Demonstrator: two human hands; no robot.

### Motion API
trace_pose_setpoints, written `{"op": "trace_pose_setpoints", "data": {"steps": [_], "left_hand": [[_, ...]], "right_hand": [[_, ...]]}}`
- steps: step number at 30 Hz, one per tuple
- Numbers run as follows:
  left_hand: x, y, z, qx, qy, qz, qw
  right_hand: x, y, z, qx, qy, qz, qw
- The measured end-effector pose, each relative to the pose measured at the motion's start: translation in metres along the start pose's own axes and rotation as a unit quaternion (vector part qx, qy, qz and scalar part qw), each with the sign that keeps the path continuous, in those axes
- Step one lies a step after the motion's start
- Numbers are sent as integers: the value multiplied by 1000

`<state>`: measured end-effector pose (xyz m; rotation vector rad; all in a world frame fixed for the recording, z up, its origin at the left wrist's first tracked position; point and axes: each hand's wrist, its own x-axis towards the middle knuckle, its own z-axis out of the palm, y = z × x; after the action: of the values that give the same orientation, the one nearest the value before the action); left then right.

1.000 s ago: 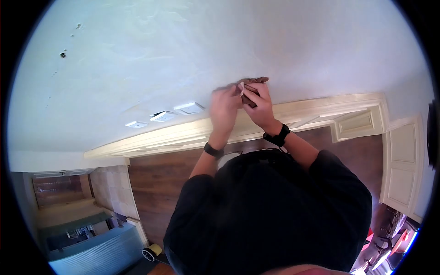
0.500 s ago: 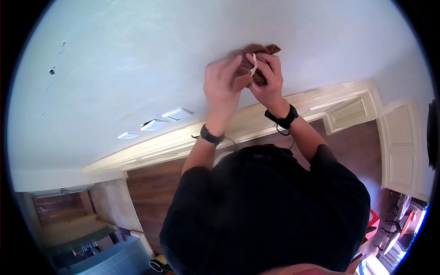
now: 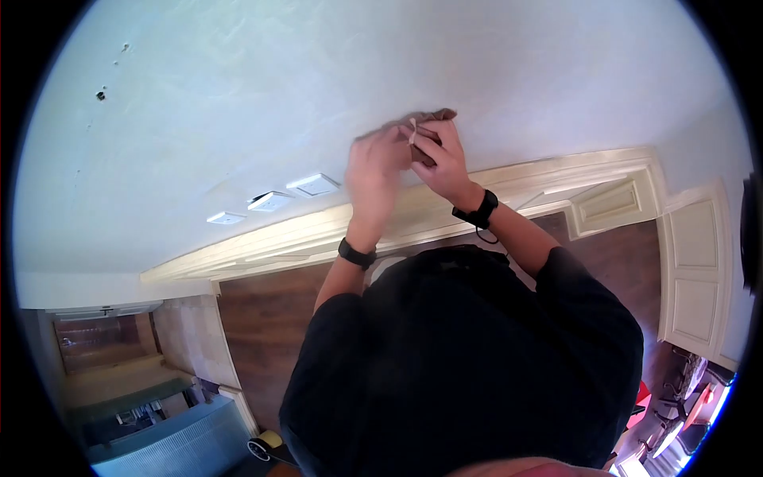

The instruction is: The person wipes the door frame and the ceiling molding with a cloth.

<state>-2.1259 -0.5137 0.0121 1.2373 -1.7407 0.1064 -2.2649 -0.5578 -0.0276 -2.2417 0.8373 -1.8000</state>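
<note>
Brown Cloth at Pale Wall, Two Hands in Contact

Right hand (image 3: 439, 163): fingers bent, grasping the brown cloth (image 3: 424, 153). Left hand (image 3: 375, 171): motion-blurred; its fingers touch the cloth on the opposite side, but it is not possible to tell whether they grip it. The cloth is one soft, crumpled piece, located at the surface of the pale wall (image 3: 517, 71). One thin, whitish strip (image 3: 413, 129) shows between the fingers.

Wristwear: two black bands, one per wrist, namely the left band (image 3: 357, 254) and the right band (image 3: 479, 210). One thin dark loop (image 3: 486, 236) hangs beside the right band. Garment: one dark, short-sleeved shirt (image 3: 461, 358) of matte fabric.

Wall fittings: three white, four-sided plates (image 3: 313, 185) stand in a row, to the left of the left hand in the view. A dark gap shows along the upper edge of the middle plate. Wall surface: smooth, with faint swirled marks; one dark, irregular hole (image 3: 100, 96) and several smaller pits at far left.

Below the hands: one long band of cream moulding (image 3: 294, 238). Floor (image 3: 266, 318): brown, with wood grain. Far right: one cream unit (image 3: 696, 274) with two visible rectangular panels
</note>
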Motion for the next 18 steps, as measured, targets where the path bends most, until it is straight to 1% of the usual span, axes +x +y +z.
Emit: {"op": "trace_pose_setpoints", "data": {"steps": [3, 6, 7, 10, 13, 16, 17, 18], "left_hand": [[11, -1, -10, 4, 49, 28, 998], [19, 1, -10, -10, 90, 13, 996], [17, -6, -6, 9, 89, 41, 995], [11, -12, 2, 10, 90, 56, 994], [-4, -19, 11, 8, 50, 40, 998], [-34, -41, 30, 18, 30, 44, 998], [-48, -54, 39, 16, 28, 61, 998], [-60, -61, 46, 12, 3, 38, 999]], "right_hand": [[21, -10, 4, 5, 21, -8, 1000], [38, -27, 0, 21, 34, 17, 999], [38, -26, 0, 15, 40, 16, 999], [28, -18, 2, -10, 46, -9, 999], [2, -4, 10, -10, 42, 4, 999], [-26, 6, 18, -4, 21, 38, 999], [-36, 10, 20, -7, 2, 46, 999], [-47, 14, 22, -11, -18, 55, 998]]}}
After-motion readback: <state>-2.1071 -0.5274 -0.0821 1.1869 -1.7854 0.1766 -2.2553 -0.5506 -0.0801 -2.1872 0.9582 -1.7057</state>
